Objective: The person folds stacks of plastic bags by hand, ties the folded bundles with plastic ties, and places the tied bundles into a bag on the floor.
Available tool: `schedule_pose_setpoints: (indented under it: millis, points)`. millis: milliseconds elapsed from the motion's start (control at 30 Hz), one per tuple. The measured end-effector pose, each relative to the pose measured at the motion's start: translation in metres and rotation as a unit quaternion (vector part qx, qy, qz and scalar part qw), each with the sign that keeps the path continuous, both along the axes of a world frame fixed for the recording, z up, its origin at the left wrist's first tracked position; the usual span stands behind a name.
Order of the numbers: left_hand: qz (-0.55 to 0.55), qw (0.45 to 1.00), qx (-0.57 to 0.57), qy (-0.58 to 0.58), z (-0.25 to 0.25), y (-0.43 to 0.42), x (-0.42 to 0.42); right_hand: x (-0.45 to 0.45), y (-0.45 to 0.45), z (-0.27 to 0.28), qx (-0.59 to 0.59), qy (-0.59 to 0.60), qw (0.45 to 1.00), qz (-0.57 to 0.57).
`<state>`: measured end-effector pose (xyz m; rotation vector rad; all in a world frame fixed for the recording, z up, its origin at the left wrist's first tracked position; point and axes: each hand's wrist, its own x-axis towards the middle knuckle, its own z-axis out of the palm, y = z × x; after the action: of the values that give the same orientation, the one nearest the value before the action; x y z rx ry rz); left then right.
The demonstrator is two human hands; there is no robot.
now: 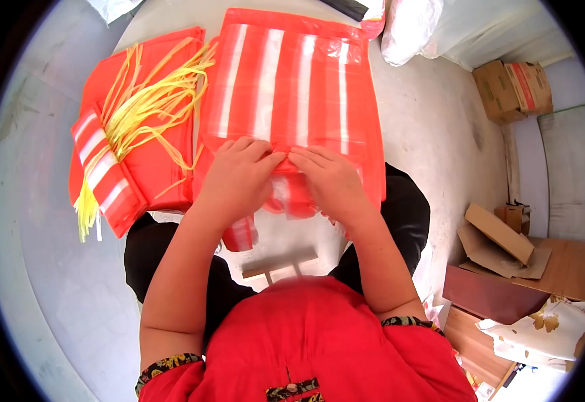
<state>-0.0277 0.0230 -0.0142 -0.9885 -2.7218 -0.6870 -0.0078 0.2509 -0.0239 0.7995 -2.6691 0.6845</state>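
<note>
A stack of red plastic bags with white stripes (289, 74) lies flat in front of me and hangs over the near side of its support. My left hand (239, 175) is closed on the near part of the top bag, thumb and fingers pinching the plastic. Close beside it, my right hand (330, 179) grips the same bag, its fingertips almost meeting the left ones. Below both hands a crumpled fold of the plastic hangs down. The undersides of the fingers are hidden.
To the left lie more red bags (165, 144), with a rolled striped bundle (108, 171) and loose yellow strips (148, 100) on them. Cardboard boxes (512, 90) stand at the far right. An opened carton (500, 248) sits on a cabinet. A white plastic bundle (410, 30) is at the top.
</note>
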Motion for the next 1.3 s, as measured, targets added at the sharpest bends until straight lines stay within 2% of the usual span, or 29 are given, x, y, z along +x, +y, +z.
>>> schedule_pose_setpoints:
  millis: [167,267,333,400,500,600,700,800,867,1033,1167,1300]
  points:
    - [0.040,0.999,0.009,0.027,-0.004,-0.007,-0.007,-0.005,0.004,0.005,0.010,0.002,1.000,-0.021]
    - [0.057,0.998,0.002,0.024,-0.003,-0.016,-0.009,0.000,0.006,0.021,-0.024,-0.076,0.996,-0.035]
    - [0.057,0.998,0.010,-0.008,0.003,-0.021,-0.005,0.002,0.012,0.021,-0.090,-0.261,0.957,-0.092]
    - [0.052,0.996,0.033,-0.064,0.011,-0.026,0.002,0.004,0.020,0.031,-0.084,-0.353,0.927,-0.100]
    - [0.073,0.964,0.081,-0.244,0.032,-0.033,0.011,0.008,0.029,0.063,-0.009,-0.351,0.935,-0.046]
    - [0.088,0.936,0.084,-0.330,0.045,-0.039,0.014,0.003,0.040,0.062,-0.017,-0.324,0.946,-0.008]
    - [0.106,0.940,0.033,-0.322,0.041,-0.049,0.010,-0.009,0.042,0.054,-0.027,-0.315,0.949,-0.007]
    - [0.137,0.938,0.084,-0.308,0.031,-0.051,0.011,-0.026,0.039,0.053,-0.027,-0.356,0.934,-0.032]
    - [0.160,0.935,0.077,-0.308,0.030,-0.049,0.010,-0.039,0.040,0.043,-0.012,-0.375,0.926,-0.045]
    - [0.202,0.929,0.063,-0.304,0.025,-0.043,0.005,-0.044,0.041,0.025,-0.114,-0.312,0.937,-0.111]
    - [0.222,0.928,0.080,-0.287,0.020,-0.041,0.005,-0.022,0.053,0.030,-0.185,-0.274,0.929,-0.168]
    - [0.241,0.920,0.088,-0.297,0.013,-0.041,0.003,-0.005,0.085,0.016,-0.171,-0.278,0.927,-0.185]
